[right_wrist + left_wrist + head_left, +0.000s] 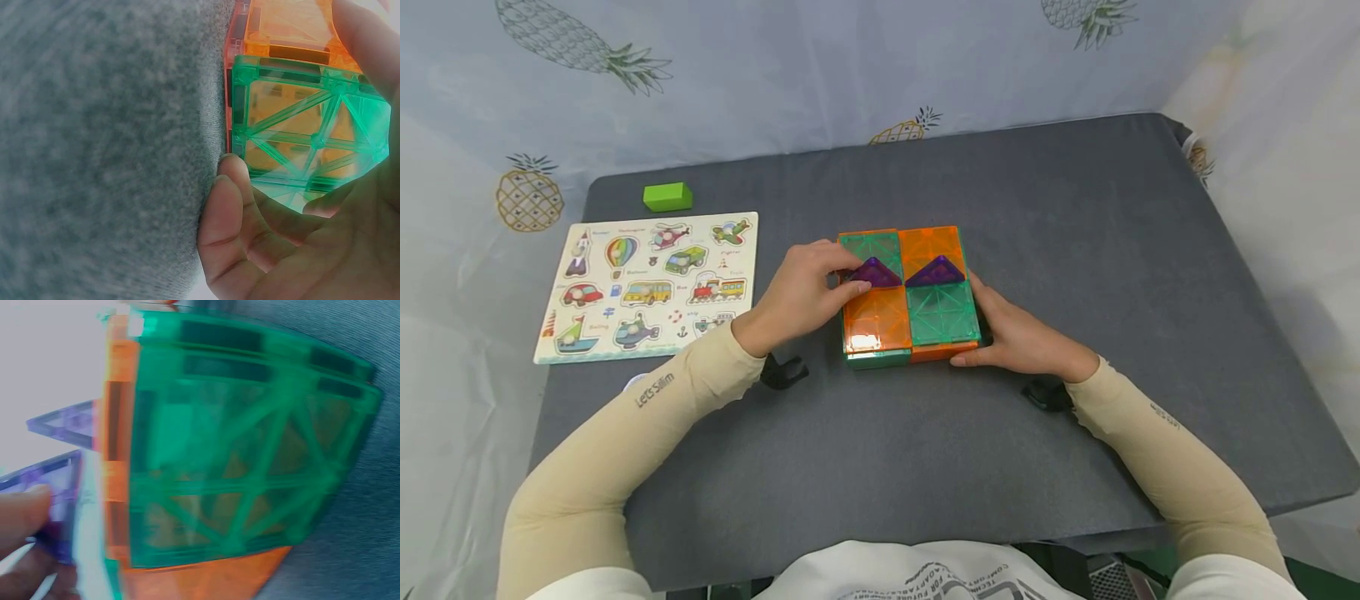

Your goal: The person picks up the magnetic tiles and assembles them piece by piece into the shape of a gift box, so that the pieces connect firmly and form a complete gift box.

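In the head view, a low box of translucent orange and green magnetic tiles sits mid-table, its top a two-by-two checker of squares. My left hand pinches a purple triangular tile between thumb and fingers at the middle of the top's left half. A second purple triangle tile stands on the right half. My right hand holds the box's right side, thumb by the near corner. In the right wrist view, its curled fingers lie beside a green side tile. The left wrist view also shows the pinched purple triangle.
A wooden picture puzzle board with vehicles lies at the left, partly behind my left forearm. Beyond it sits a bright green block. The grey-covered table meets a pineapple-print curtain at its far edge.
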A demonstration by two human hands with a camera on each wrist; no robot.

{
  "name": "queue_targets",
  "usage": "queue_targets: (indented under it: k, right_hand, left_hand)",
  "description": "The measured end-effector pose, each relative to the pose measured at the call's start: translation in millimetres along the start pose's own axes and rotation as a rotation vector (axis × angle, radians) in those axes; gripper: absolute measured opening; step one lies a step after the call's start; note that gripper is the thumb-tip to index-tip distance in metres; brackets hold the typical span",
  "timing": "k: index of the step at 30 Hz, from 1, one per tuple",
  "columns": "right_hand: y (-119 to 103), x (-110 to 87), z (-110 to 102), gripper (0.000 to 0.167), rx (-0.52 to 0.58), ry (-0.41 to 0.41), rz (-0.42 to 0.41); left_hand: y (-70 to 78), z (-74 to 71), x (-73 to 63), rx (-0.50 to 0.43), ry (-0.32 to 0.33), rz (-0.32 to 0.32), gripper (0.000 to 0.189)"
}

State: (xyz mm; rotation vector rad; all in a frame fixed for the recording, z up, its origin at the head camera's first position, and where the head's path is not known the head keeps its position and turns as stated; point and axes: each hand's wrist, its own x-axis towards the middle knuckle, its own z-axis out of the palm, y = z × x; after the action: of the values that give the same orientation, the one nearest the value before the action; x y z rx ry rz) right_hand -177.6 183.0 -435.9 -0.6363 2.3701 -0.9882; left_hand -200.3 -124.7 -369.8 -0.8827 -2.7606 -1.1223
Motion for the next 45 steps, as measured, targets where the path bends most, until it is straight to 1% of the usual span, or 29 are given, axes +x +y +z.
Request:
queue_targets:
  k: [2, 4, 10, 17, 20, 22, 24, 26, 29, 31, 33, 36, 38, 39, 45]
  right_hand:
    - [0, 0.5, 0, 0.121, 0.001, -0.002, 0.002]
    - [1, 0.8, 0, 0.121, 0.000, -0.004, 0.003]
    - [1, 0.5, 0, 0.120, -0.004, -0.003, 0.009]
    - [1, 0.4, -1, 0.121, -0.007, 0.005, 0.003]
    - [0, 0.8, -4, 0.120, 0.008, -0.025, 0.002]
    - [-1, -1.3, -12, 0.115, -0.003, -0.058, 0.005]
    - [-4, -5.6, -25, 0.104, -0.039, -0.059, -0.003]
    - [-11, -8.8, -39, 0.084, -0.065, 0.001, -0.031]
    - [-25, -5.1, -52, 0.058, -0.121, 0.129, -0.124]
    - [-36, 5.2, -53, 0.048, -0.165, 0.178, -0.203]
    - [-46, 17.6, -51, 0.035, -0.234, 0.202, -0.285]
    - [-57, 32.1, -49, 0.018, -0.315, 0.260, -0.376]
    - [-62, 37.7, -50, 0.013, -0.330, 0.299, -0.412]
    - [-64, 38.7, -51, 0.012, -0.327, 0.313, -0.417]
    - [-73, 35.3, -58, 0.010, -0.282, 0.353, -0.406]
  left_hand:
    - [-1.9, 2.1, -0.2, 0.020, -0.047, -0.032, 0.014]
    - [-3.5, 4.0, -0.8, 0.034, -0.071, -0.051, 0.017]
    - [-2.5, 5.3, 0.6, 0.042, -0.048, -0.029, 0.019]
    - [1.5, 5.2, 6.4, 0.042, -0.048, -0.010, 0.014]
    - [2.8, 4.5, 7.8, 0.037, -0.038, -0.007, 0.014]
    - [2.9, 4.0, 8.0, 0.037, -0.035, -0.013, 0.015]
    - [3.2, 3.8, 8.0, 0.033, -0.036, -0.019, 0.016]
    - [2.8, 4.3, 8.2, 0.026, -0.042, -0.023, 0.016]
    - [2.2, 5.2, 8.7, 0.009, -0.047, -0.018, 0.014]
    - [1.9, 6.0, 9.2, -0.005, -0.048, -0.009, 0.012]
    - [2.3, 6.6, 10.1, -0.018, -0.050, 0.001, 0.010]
    - [2.8, 7.2, 11.6, -0.026, -0.054, 0.018, 0.010]
    - [2.0, 7.1, 11.4, -0.028, -0.052, 0.028, 0.009]
    - [1.8, 6.7, 11.0, -0.029, -0.048, 0.031, 0.009]
    - [6.7, -1.2, 11.0, -0.044, -0.006, 0.040, 0.009]
